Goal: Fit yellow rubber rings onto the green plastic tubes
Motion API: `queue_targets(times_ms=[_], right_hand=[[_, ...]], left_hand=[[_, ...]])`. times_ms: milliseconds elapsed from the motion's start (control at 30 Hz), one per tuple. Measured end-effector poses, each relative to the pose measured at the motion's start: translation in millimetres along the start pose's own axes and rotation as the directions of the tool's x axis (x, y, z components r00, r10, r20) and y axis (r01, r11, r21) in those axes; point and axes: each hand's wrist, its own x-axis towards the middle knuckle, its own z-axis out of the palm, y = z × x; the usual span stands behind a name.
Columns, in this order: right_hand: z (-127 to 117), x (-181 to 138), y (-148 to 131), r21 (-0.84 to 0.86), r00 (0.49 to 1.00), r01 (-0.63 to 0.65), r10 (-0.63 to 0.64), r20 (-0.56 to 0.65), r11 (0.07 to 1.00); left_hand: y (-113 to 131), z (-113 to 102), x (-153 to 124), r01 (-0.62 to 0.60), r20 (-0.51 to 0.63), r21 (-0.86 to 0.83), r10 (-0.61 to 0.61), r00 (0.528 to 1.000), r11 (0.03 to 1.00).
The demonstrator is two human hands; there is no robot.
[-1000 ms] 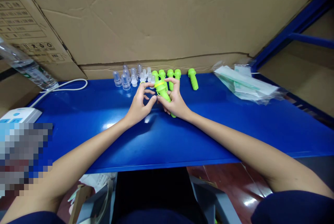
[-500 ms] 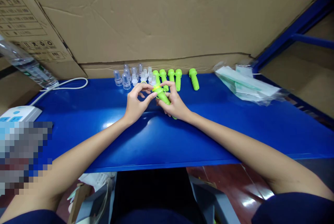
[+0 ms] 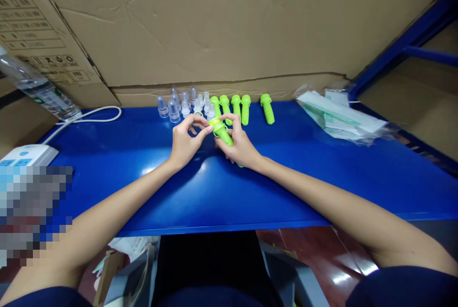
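My right hand (image 3: 243, 144) is wrapped around a lime-green tube-shaped piece (image 3: 224, 136) with a flared collar. Its upper end tilts to the left. A yellow ring (image 3: 215, 121) sits at that end, pinched by the thumb and fingers of my left hand (image 3: 189, 140); my right index finger reaches over to the ring too. Below my right palm a bit of green shows, mostly hidden. Just behind the hands stand clear plastic caps (image 3: 174, 112) and small whitish nipple-shaped parts (image 3: 185, 108). Several similar green pieces (image 3: 245, 110) lie in a row behind my right hand.
The blue table (image 3: 304, 173) ends at a cardboard wall (image 3: 229, 25). Clear plastic bags with white-green contents (image 3: 343, 116) lie at right. A power strip (image 3: 30, 154), its white cable (image 3: 116, 115) and a water bottle (image 3: 43, 89) are at left. One green piece (image 3: 267, 109) lies apart.
Both hands keep nearly the same grip on the green piece and its yellow ring. The fingers shift only slightly, and the whole view has moved a little.
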Motion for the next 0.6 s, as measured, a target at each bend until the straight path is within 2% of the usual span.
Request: queue_targets(times_ms=[367, 600], right_hand=[[-2.4, -1.0, 1.8, -0.024, 0.999, -0.017, 0.019, 0.051, 1.0], [-3.4, -0.2, 4.1, 0.016, 0.994, -0.058, 0.056, 0.089, 0.998]], left_hand=[[0.7, -0.8, -0.4, 0.014, -0.007, 0.016, -0.014, 1.0, 1.0], [-5.8, -2.0, 0.8, 0.051, 0.064, -0.037, -0.049, 0.997, 0.998]])
